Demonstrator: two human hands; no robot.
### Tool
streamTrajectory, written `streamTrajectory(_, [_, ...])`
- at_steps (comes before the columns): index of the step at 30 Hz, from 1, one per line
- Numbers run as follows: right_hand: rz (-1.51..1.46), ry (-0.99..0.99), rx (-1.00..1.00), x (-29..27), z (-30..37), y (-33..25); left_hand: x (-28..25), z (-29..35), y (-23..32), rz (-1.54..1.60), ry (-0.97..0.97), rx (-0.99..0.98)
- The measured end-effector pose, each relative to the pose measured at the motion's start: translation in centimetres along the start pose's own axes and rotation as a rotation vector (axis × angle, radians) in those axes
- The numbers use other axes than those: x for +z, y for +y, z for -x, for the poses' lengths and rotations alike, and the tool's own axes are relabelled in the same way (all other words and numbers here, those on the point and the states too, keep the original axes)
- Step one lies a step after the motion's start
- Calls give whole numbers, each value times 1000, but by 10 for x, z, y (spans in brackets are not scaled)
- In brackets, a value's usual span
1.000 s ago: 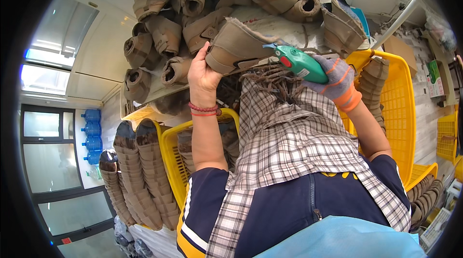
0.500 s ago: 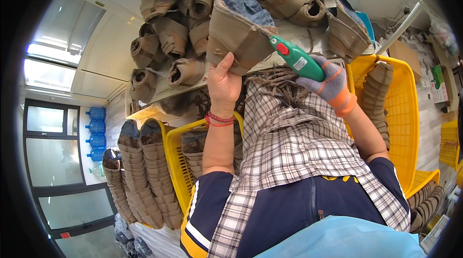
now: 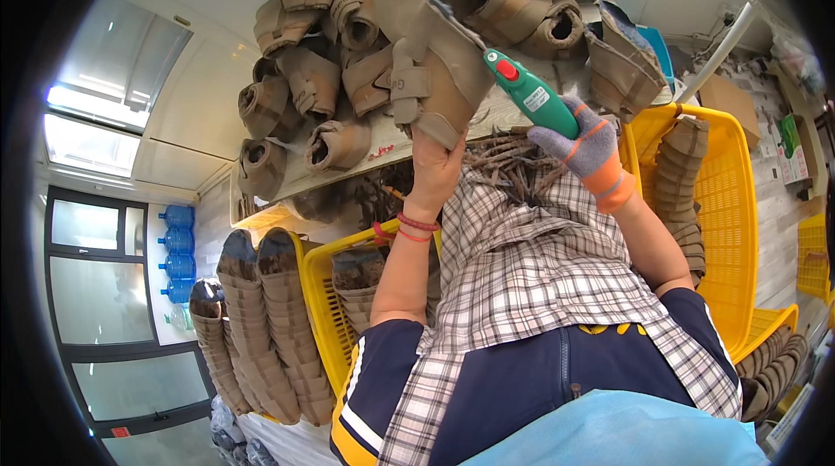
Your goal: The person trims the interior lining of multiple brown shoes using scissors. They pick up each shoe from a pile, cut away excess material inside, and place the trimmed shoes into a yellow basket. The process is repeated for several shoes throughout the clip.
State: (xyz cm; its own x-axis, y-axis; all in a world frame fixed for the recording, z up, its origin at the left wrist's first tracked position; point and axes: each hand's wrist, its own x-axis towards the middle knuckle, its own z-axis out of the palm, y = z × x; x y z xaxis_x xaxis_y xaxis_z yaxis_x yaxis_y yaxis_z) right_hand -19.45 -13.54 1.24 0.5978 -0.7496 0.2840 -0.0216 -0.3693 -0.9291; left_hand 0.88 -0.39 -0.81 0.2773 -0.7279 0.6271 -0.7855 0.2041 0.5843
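Note:
My bare left hand [image 3: 432, 172] grips the lower end of a brown shoe upper [image 3: 452, 74] with a strap, holding it raised over the bench edge. A little fuzzy blue-grey lining shows at its top rim. In my right hand [image 3: 591, 153], gloved in grey and orange, is a green electric cutter [image 3: 532, 93] with a red button. Its narrow tip meets the upper's right edge; the blade itself is too small to make out. Thin brown trimmed strips [image 3: 513, 166] lie heaped on my checked apron [image 3: 531, 248], below both hands.
More brown shoe uppers [image 3: 309, 79] crowd the bench [image 3: 383, 153] ahead. Yellow baskets stand at the left [image 3: 317, 292] and right [image 3: 731, 205], with stacked uppers [image 3: 270, 318] beside and inside them. Blue water bottles [image 3: 178, 240] line the left wall; a pole [image 3: 718, 53] rises at right.
The shoe upper has been turned, so its strapped outside now faces me instead of its open lined top. My left hand has moved slightly right and down; the cutter stays at the edge.

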Motion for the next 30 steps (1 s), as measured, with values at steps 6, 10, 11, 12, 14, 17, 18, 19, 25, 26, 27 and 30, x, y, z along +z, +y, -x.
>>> streamTrajectory(6, [31,57,62,-5,-5,-1,9,12,-4,-386,-125,84])
streamTrajectory(10, [-54,70,85,-7,-4,-3,12,26,-5,-508,-150,123])
streamTrajectory(11, [-68,72,94,-8,-4,-5,12,27,-7,-551,-185,162])
streamTrajectory(12, [-84,74,105,-10,-4,-7,13,27,-8,-595,-222,201])
streamTrajectory(14, [-116,45,145,-14,-7,-12,16,32,-5,-520,-191,134])
streamTrajectory(17, [-145,43,153,-16,-9,-10,16,30,-4,-459,-187,118])
streamTrajectory(18, [-151,47,143,-16,-11,-8,15,27,-4,-449,-190,128])
streamTrajectory(19, [-173,41,145,-17,-12,-6,15,27,-1,-424,-188,113])
streamTrajectory(25, [-203,19,138,-26,-19,0,9,40,12,-115,-151,-19])
streamTrajectory(26, [-157,30,116,-27,-15,11,11,47,3,1,-126,-111])
streamTrajectory(27, [-118,40,81,-28,-18,19,7,43,2,42,-88,-137])
streamTrajectory(30, [-72,56,224,-34,-1,42,-9,8,11,62,39,-76])
